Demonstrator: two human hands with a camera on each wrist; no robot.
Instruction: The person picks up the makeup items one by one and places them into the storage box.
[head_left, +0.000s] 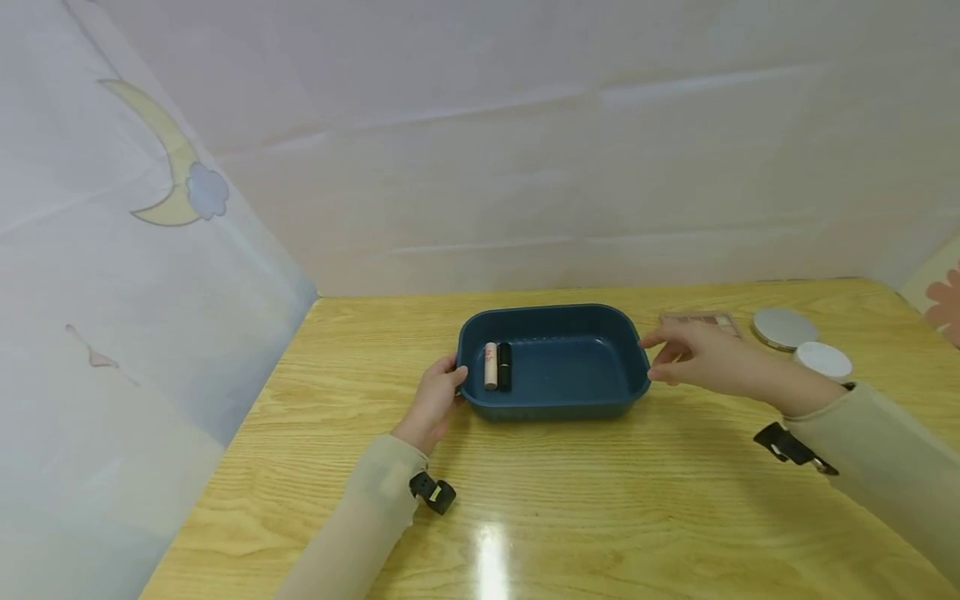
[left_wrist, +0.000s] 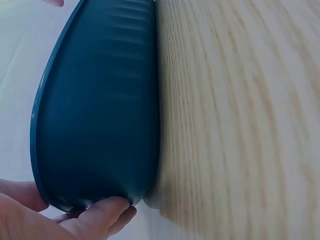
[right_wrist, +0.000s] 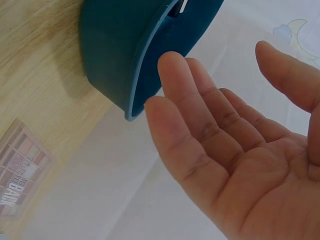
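A dark blue plastic bin (head_left: pixel 558 408) stands on the table, longer side to side than front to back. Inside, against its left end, a pale pink tube (head_left: pixel 491 367) and a black tube (head_left: pixel 505 367) lie side by side. My left hand (head_left: pixel 437 393) grips the bin's left end, thumb over the rim and fingers (left_wrist: pixel 107 212) on the outer wall. At the right end, my right hand (head_left: pixel 697 354) is held close by the rim with nothing in it. Its fingers (right_wrist: pixel 172 132) are nearly straight and the thumb stands apart from them.
Behind my right hand lies an eyeshadow palette (right_wrist: pixel 22 170), partly covered by the hand in the head view. A round silver case (head_left: pixel 784 327) and a round white lid (head_left: pixel 822 359) sit further right. Printed cloth hangs along the table's back and left edges.
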